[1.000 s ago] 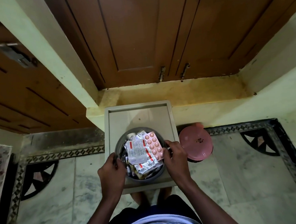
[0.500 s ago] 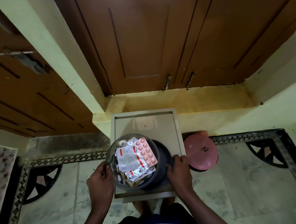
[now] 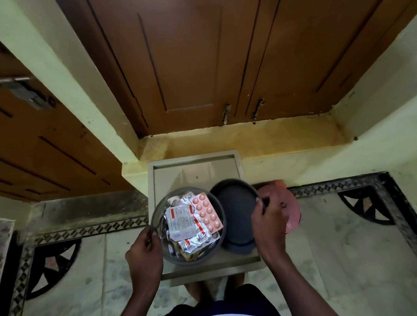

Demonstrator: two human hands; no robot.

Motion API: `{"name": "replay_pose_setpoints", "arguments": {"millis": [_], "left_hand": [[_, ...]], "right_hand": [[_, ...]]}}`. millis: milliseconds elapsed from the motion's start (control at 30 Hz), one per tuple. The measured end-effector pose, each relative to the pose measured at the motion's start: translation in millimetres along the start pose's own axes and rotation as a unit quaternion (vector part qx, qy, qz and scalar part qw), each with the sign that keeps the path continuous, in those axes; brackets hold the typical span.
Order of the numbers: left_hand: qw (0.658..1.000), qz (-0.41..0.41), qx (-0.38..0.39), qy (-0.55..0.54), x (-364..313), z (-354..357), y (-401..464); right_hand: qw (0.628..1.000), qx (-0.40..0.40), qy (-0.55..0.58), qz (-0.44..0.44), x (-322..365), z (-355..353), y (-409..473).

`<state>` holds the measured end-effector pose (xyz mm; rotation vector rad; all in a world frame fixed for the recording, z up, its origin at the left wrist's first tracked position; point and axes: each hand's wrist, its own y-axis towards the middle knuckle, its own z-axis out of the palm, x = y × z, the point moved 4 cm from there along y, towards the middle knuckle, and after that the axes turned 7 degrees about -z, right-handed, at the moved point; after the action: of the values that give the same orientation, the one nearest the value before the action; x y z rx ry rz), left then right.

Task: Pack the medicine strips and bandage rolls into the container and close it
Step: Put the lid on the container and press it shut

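A round container (image 3: 182, 261) with a clear rim sits on a small beige stool (image 3: 193, 168), filled with medicine strips (image 3: 182, 219), among them a pink blister strip (image 3: 207, 216). My left hand (image 3: 142, 256) grips the container's left rim. My right hand (image 3: 268, 220) grips the right edge of a dark grey round lid (image 3: 233, 212), which lies beside the container, partly under its right side. I cannot make out any bandage rolls among the strips.
A pink round lid (image 3: 292, 207) lies on the floor right of the stool, partly behind my right hand. Brown wooden doors (image 3: 195, 60) and a yellow step (image 3: 250, 135) stand beyond the stool. Patterned marble floor (image 3: 344, 247) surrounds it.
The container of strips has moved left, off the dark grey lid it sat in. My right hand shifted right and took hold of the lid's edge. The camera moved closer.
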<state>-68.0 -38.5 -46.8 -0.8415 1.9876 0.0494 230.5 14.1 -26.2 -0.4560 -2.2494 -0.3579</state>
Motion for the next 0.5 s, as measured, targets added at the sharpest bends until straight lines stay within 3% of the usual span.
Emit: {"name": "replay_pose_setpoints", "arguments": {"millis": [133,367,433,500], "left_hand": [[0.999,0.025,0.006,0.028,-3,12,-1],[0.998,0.021,0.035,0.038,3,34,2],[0.998,0.017,0.015,0.059,2,33,4],[0.994,0.065,-0.027,0.078,-12,30,1]], "right_hand": [[0.996,-0.057,0.001,-0.066,22,-18,9],[0.980,-0.074,-0.036,-0.182,35,-8,1],[0.975,-0.063,-0.036,-0.212,36,-3,-5],[0.968,-0.034,-0.032,-0.247,39,2,-13]]}}
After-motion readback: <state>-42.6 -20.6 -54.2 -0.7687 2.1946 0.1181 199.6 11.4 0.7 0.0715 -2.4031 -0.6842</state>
